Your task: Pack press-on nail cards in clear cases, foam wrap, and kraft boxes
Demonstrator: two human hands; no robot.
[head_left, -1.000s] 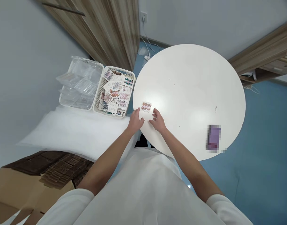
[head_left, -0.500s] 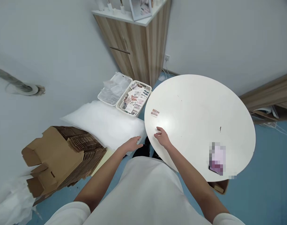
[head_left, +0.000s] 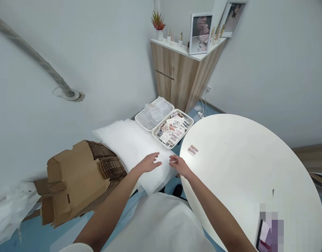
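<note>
Hovering over foam sheets (head_left: 124, 140), left hand (head_left: 149, 163) spread, empty; right hand (head_left: 179, 165) open at desk (head_left: 242, 168) edge, nail card (head_left: 192, 150) 1 o'clock.

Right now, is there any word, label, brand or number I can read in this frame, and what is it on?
No text here is legible.
Nail cards in the basket: print too small to read.
Single card on the table: no writing can be made out.
Framed pictures: no words visible.
Cardboard boxes: no print visible.
Object at the table's near edge: pixelated, unreadable.
</note>
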